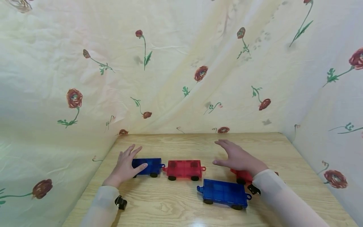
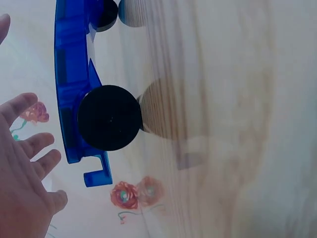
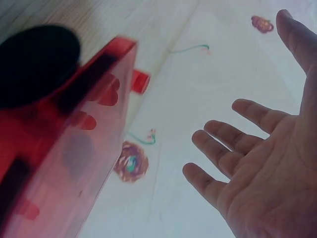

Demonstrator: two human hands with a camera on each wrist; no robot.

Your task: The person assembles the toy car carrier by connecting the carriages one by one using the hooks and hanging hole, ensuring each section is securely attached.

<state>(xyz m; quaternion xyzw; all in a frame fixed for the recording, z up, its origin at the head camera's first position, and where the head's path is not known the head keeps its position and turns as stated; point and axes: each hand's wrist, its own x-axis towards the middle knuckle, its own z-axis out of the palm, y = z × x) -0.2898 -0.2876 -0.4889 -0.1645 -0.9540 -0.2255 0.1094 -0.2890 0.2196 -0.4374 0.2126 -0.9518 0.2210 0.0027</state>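
Observation:
On the left of the table, my left hand is spread with its thumb over the near edge of a blue toy train wagon. In the left wrist view the fingers of that hand stand apart from the wagon's blue body. A red wagon follows to the right; its hook meets the blue wagon's loop, though I cannot tell if they are latched. My right hand hovers, fingers spread, above another red wagon, which the wrist partly hides. Nothing is in either hand.
Nearer to me, a second blue wagon stands slightly askew, its hook toward the left. All this is on a wood-grain table. Flower-printed cloth rises behind the table and along both sides. A black wrist camera sits at my left cuff.

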